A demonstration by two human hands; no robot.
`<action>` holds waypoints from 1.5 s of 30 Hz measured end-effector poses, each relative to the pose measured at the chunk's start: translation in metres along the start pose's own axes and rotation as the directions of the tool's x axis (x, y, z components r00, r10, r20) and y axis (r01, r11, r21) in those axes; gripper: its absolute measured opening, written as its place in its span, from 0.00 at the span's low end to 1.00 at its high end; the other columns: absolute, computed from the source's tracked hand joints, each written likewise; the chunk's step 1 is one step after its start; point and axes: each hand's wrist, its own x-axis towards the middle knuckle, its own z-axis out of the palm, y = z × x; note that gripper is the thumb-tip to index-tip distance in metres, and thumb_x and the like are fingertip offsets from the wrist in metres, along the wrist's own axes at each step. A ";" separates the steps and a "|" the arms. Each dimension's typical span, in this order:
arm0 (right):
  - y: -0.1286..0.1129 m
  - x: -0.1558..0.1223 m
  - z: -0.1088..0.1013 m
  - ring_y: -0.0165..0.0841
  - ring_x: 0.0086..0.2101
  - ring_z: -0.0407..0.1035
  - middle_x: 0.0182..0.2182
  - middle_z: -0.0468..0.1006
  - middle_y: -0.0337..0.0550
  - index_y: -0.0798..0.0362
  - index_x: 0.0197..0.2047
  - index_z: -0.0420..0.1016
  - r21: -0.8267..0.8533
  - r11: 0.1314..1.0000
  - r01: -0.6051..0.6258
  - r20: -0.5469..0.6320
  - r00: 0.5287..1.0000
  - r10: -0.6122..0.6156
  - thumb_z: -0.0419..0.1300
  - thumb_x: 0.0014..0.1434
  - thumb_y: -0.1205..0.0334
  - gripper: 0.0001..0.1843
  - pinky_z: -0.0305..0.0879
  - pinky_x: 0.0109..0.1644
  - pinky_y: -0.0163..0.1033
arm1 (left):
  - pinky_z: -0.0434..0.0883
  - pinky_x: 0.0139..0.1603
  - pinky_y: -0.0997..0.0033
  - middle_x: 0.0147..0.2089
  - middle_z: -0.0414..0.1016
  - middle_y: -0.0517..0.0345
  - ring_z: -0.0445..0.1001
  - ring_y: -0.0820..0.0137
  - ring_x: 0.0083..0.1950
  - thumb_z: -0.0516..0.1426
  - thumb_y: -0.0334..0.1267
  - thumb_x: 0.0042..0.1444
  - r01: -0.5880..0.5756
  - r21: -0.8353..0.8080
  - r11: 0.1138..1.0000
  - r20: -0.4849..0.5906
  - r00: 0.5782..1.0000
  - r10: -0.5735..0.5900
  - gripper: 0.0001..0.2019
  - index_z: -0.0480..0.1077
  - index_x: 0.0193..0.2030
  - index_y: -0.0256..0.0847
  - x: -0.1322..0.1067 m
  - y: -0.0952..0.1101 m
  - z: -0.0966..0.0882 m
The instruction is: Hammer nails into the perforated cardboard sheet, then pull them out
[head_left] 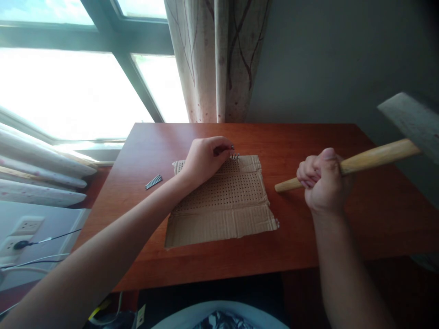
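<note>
My left hand (pixel 210 157) reaches across a piece of cardboard (pixel 222 219) punched with rows of small holes. Its thumb and forefinger pinch a nail (pixel 232 147) over the cardboard's far edge; only the top of the nail shows. Right beside those fingertips, several nails (pixel 236 156) stick up from the cardboard. A hammer (pixel 377 156) is gripped by its wooden handle in my right hand (pixel 324 183), raised to the right of the cardboard. The hammer's head points up and right, partly cut off by the frame's edge. A small bundle of loose nails (pixel 153 182) lies left of the cardboard.
Everything rests on a reddish wooden table (pixel 291 237). Behind it hang a patterned curtain (pixel 206 68) and a grey wall (pixel 325 59). Windows fill the left side, above a wall socket (pixel 20 237) with cables. A pale rounded container (pixel 164 322) shows below the table's near edge.
</note>
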 end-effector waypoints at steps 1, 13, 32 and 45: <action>0.000 0.000 0.000 0.21 0.13 0.45 0.13 0.49 0.28 0.51 0.18 0.48 0.001 1.000 0.001 0.002 1.000 -0.001 0.59 0.65 0.48 0.32 0.39 0.16 0.32 | 0.71 0.37 0.72 0.34 0.82 0.57 0.76 0.72 0.32 0.59 0.34 0.57 0.000 0.001 1.000 0.000 1.000 0.000 0.06 0.78 0.36 0.39 0.000 0.000 0.000; 0.001 -0.001 0.000 0.21 0.13 0.45 0.13 0.49 0.28 0.51 0.19 0.49 0.003 1.000 -0.004 0.016 1.000 0.004 0.58 0.66 0.51 0.30 0.39 0.17 0.33 | 0.71 0.36 0.71 0.33 0.82 0.56 0.76 0.71 0.32 0.60 0.35 0.56 -0.027 0.050 0.998 0.005 1.000 0.027 0.06 0.79 0.36 0.39 0.001 -0.003 0.003; -0.038 0.031 0.010 0.28 0.20 0.54 0.18 0.60 0.32 0.49 0.26 0.62 -0.805 0.565 0.182 0.421 0.846 0.328 0.61 0.63 0.45 0.22 0.47 0.25 0.38 | 0.69 0.34 0.73 0.33 0.82 0.57 0.75 0.73 0.31 0.58 0.36 0.57 -0.061 0.101 0.993 0.024 0.998 0.059 0.07 0.79 0.36 0.41 -0.001 -0.010 0.007; -0.059 0.047 0.027 0.28 0.18 0.51 0.14 0.56 0.33 0.49 0.21 0.54 -0.801 0.461 0.381 0.542 0.789 0.290 0.56 0.65 0.42 0.28 0.44 0.26 0.40 | 0.69 0.35 0.72 0.34 0.82 0.56 0.74 0.72 0.30 0.58 0.36 0.57 -0.045 0.092 0.995 0.044 0.998 0.041 0.07 0.79 0.36 0.41 -0.002 -0.006 0.006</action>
